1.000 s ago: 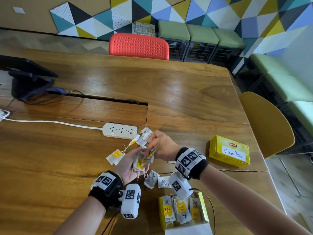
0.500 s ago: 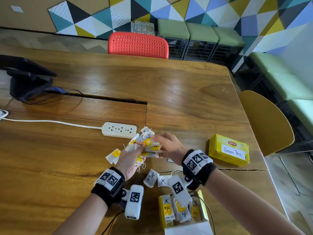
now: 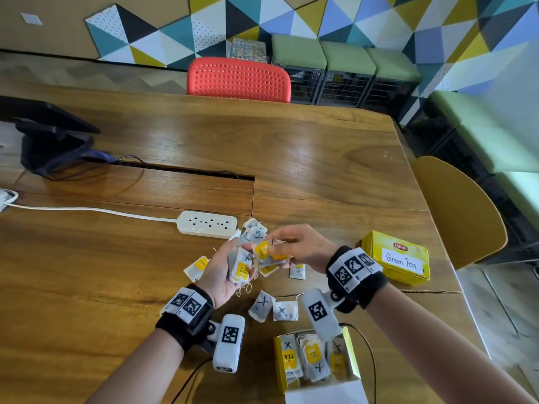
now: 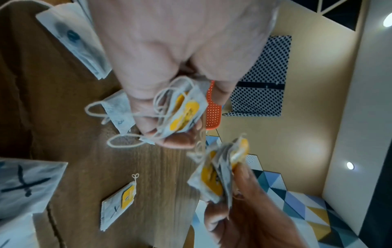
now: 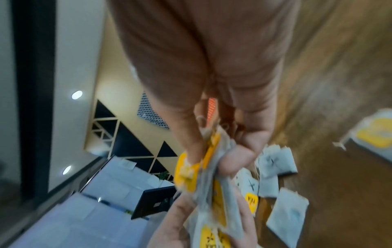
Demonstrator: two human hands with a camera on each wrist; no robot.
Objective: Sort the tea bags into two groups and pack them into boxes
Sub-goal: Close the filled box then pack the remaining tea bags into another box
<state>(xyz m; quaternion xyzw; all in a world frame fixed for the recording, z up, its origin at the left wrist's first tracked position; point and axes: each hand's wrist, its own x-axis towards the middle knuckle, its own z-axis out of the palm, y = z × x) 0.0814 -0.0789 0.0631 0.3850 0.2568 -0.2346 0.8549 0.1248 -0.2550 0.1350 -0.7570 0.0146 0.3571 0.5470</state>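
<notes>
Tea bags sit bunched above the table, split between both hands: the left hand curls round one stack, the right hand pinches another just beside it. Sorting looks partly done: the open box near the person holds several X-marked bags, loose tea bags lie around, and the Green Tea box stays closed. Compared with half a second ago, the bundle has parted as the right hand draws its share away.
</notes>
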